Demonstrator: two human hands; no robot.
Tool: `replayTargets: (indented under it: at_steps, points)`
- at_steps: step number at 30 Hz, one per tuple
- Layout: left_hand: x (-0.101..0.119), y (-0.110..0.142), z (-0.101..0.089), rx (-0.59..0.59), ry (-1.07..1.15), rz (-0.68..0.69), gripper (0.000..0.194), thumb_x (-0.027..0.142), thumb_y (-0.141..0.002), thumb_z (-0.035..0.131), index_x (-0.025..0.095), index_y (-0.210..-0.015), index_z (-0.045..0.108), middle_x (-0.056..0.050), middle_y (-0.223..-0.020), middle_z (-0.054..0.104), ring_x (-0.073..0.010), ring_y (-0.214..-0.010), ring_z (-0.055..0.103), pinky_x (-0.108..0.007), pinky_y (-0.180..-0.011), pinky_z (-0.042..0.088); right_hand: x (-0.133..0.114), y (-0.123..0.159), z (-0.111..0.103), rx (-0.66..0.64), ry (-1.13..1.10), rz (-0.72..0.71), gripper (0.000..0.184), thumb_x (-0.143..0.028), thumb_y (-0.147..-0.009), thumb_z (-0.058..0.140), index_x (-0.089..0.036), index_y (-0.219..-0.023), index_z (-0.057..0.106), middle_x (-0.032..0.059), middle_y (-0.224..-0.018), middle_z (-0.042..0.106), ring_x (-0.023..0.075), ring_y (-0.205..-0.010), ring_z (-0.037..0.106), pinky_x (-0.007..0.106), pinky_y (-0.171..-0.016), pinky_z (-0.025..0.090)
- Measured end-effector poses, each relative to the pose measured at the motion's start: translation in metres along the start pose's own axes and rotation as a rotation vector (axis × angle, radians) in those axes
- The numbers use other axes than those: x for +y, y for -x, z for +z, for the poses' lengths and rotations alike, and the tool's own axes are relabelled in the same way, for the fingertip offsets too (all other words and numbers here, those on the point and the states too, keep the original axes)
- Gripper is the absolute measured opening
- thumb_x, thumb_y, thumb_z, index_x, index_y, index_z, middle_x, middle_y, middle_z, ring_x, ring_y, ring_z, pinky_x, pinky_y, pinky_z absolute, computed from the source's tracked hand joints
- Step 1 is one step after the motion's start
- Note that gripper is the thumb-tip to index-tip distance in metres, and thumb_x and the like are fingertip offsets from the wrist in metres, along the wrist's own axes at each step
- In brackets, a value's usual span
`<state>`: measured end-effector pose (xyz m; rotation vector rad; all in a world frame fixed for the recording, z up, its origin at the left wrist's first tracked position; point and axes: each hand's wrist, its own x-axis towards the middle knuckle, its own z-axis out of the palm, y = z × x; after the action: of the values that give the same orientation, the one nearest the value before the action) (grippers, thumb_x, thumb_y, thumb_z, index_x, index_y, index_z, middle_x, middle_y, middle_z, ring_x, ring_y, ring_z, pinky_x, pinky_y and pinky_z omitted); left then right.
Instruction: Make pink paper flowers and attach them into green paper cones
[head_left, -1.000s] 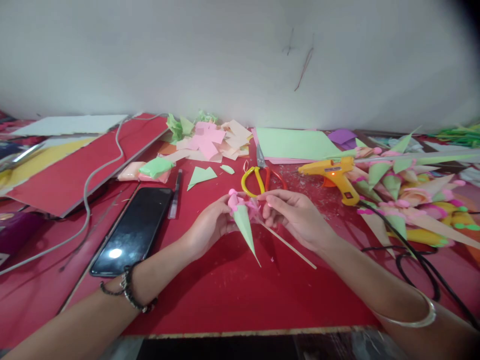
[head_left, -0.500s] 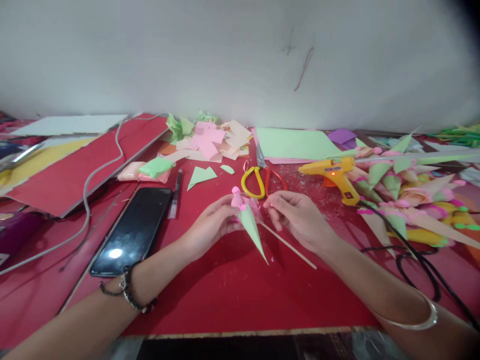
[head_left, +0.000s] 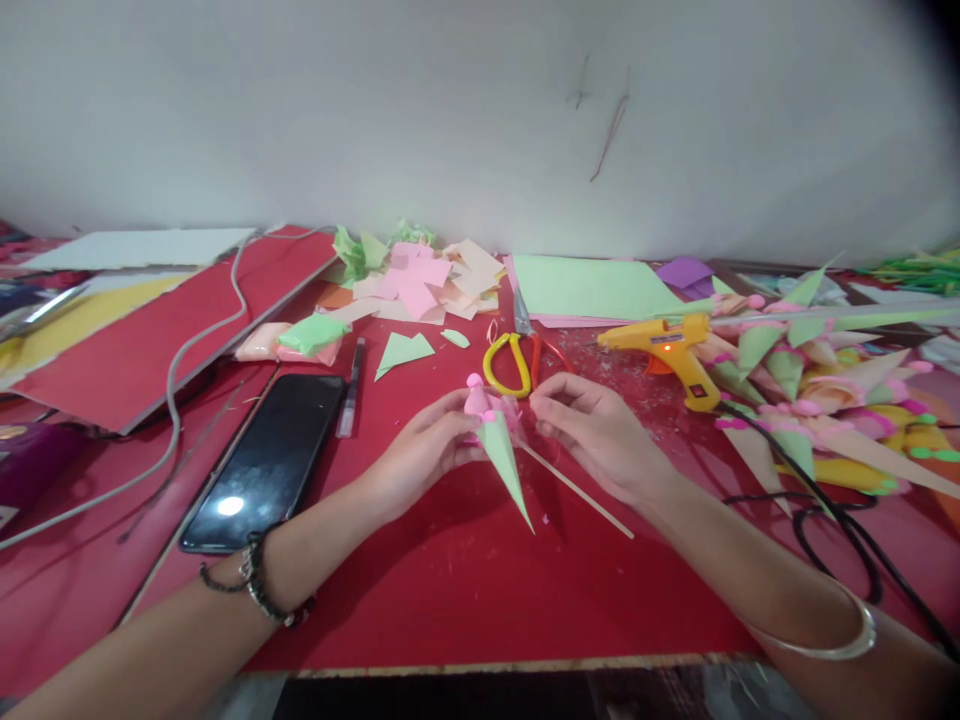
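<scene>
My left hand [head_left: 435, 440] is closed around a small paper craft, a pale green paper cone [head_left: 504, 468] whose point hangs down to the right. Pink clay-like lumps [head_left: 475, 396] sit at its top, and a pinkish piece shows behind it. My right hand [head_left: 581, 425] is close by on the right, thumb and forefinger pinched together; what they hold, if anything, is too small to make out. A thin wooden stick [head_left: 585, 492] slants down to the right between the hands; whether it joins the craft is hidden. Scissors [head_left: 507, 366] with yellow and red handles lie just beyond.
A yellow glue gun [head_left: 667, 355] with a lit light and black cord [head_left: 795, 455] lies right, beside a heap of paper cones [head_left: 810, 390]. A phone [head_left: 266, 460], pen [head_left: 351, 388] and clay packets [head_left: 304, 340] lie left. Paper scraps [head_left: 420, 280] and green sheets [head_left: 592, 285] lie behind.
The cone's tip has shifted very slightly left and down in my left hand. My right hand stays pinched in nearly the same place.
</scene>
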<state>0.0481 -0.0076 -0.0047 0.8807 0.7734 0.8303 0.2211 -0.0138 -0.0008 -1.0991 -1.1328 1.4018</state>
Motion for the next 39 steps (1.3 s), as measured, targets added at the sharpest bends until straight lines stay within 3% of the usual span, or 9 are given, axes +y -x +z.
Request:
replayTargets:
  at_steps: [4, 10, 16, 25, 35, 39]
  points:
    - [0.000, 0.000, -0.001, -0.028, 0.000, 0.004, 0.027, 0.017, -0.074, 0.050, 0.018, -0.100, 0.057, -0.004, -0.096, 0.063, -0.0163, -0.090, 0.058, -0.027, -0.079, 0.043, 0.000, -0.001, 0.002, -0.034, -0.056, 0.044, 0.011, -0.024, -0.066, 0.066, -0.020, -0.076, 0.064, -0.0009, -0.075, 0.064, 0.0084, -0.067, 0.059, 0.023, -0.068, 0.048]
    - [0.000, 0.002, 0.000, -0.026, -0.008, 0.012, 0.022, 0.017, -0.074, 0.052, 0.017, -0.095, 0.057, -0.004, -0.095, 0.062, -0.0159, -0.088, 0.058, -0.026, -0.077, 0.044, 0.000, 0.000, 0.003, -0.020, -0.027, -0.002, 0.007, -0.025, -0.068, 0.065, -0.018, -0.069, 0.062, -0.0032, -0.059, 0.058, 0.0053, -0.053, 0.052, 0.019, -0.056, 0.047]
    - [0.000, 0.002, 0.001, -0.024, -0.051, 0.025, 0.024, 0.019, -0.074, 0.055, 0.019, -0.098, 0.056, -0.004, -0.101, 0.060, -0.0168, -0.095, 0.055, -0.029, -0.083, 0.043, 0.001, 0.002, 0.006, -0.004, -0.031, -0.012, 0.013, -0.024, -0.066, 0.066, -0.020, -0.077, 0.064, 0.0001, -0.076, 0.065, 0.0110, -0.070, 0.060, 0.026, -0.067, 0.051]
    - [-0.003, 0.001, -0.001, -0.057, -0.130, 0.075, 0.026, 0.025, -0.074, 0.058, 0.021, -0.099, 0.056, -0.002, -0.100, 0.057, -0.0164, -0.095, 0.054, -0.029, -0.083, 0.043, -0.004, 0.007, 0.011, -0.046, 0.200, -0.216, 0.003, -0.022, -0.068, 0.063, -0.023, -0.071, 0.063, -0.0011, -0.076, 0.058, 0.0114, -0.074, 0.056, 0.025, -0.067, 0.048]
    - [-0.004, 0.002, 0.001, -0.080, -0.144, 0.110, 0.025, 0.025, -0.075, 0.058, 0.020, -0.100, 0.056, -0.003, -0.100, 0.056, -0.0165, -0.096, 0.052, -0.029, -0.083, 0.043, -0.003, 0.005, 0.009, -0.108, 0.201, -0.195, 0.006, -0.022, -0.071, 0.060, -0.024, -0.072, 0.066, -0.0015, -0.079, 0.057, 0.0105, -0.079, 0.055, 0.025, -0.073, 0.044]
    - [-0.006, 0.001, -0.001, -0.101, -0.149, 0.120, 0.026, 0.025, -0.076, 0.057, 0.020, -0.101, 0.055, -0.002, -0.101, 0.056, -0.0157, -0.096, 0.052, -0.029, -0.084, 0.043, -0.001, 0.004, 0.008, -0.120, 0.116, -0.122, 0.006, -0.022, -0.072, 0.059, -0.023, -0.074, 0.066, -0.0020, -0.079, 0.060, 0.0095, -0.076, 0.056, 0.024, -0.072, 0.045]
